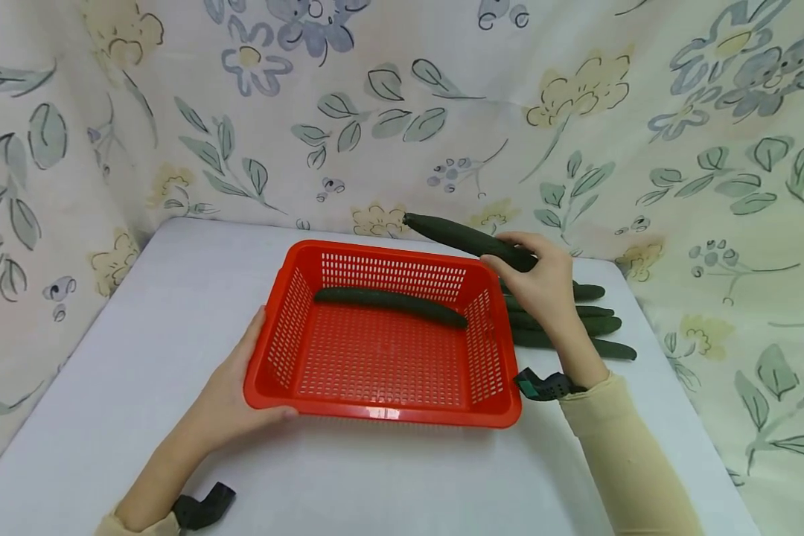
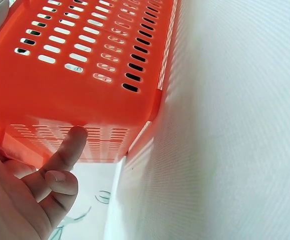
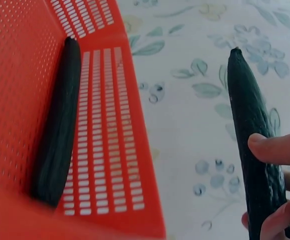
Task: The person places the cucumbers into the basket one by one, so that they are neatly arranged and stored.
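My right hand (image 1: 543,275) grips a dark green cucumber (image 1: 458,234), raised over the far right corner of a red plastic basket (image 1: 382,413). In the right wrist view, the thumb presses on the held cucumber (image 3: 249,110) and its stem end points away. A second cucumber (image 1: 391,299) lies inside the basket along the far wall. My left hand (image 1: 234,398) rests against the basket's near left corner, thumb along the front rim. Its fingers touch the outer side wall in the left wrist view. Several cucumbers (image 1: 603,325) lie on the table to the right, partly hidden by my right hand and the basket.
The basket stands on a white-covered table (image 1: 348,484). Behind and at both sides hangs a floral cloth (image 1: 375,119). Each wrist wears a small black camera mount (image 1: 546,385).
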A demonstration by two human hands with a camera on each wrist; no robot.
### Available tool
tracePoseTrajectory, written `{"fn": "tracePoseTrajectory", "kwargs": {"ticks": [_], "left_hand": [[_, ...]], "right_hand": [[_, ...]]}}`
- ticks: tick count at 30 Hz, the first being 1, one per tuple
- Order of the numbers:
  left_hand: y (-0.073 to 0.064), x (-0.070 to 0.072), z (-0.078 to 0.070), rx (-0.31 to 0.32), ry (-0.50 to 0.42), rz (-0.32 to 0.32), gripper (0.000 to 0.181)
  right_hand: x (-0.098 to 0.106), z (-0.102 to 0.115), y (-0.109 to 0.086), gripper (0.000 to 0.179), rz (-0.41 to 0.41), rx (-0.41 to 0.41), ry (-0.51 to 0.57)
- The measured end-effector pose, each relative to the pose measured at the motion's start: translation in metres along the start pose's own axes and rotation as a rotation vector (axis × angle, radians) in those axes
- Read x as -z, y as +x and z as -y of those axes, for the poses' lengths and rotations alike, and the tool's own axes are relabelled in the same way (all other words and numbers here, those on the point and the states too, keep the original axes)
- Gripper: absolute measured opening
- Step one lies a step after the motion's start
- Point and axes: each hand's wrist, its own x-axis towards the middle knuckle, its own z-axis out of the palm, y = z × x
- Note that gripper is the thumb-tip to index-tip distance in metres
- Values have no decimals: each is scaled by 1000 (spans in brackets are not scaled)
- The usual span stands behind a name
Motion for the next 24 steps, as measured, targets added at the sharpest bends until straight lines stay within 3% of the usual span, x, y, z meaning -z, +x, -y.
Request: {"fn": "tracePoseTrajectory", "kwargs": {"ticks": [11,24], "left_hand": [[-1,0,-2,15,12,7,140],[0,1,-2,11,5,10,139]], "right_hand": [[-23,32,14,36,56,118,-1],[-57,68,18,37,98,144,19]]}}
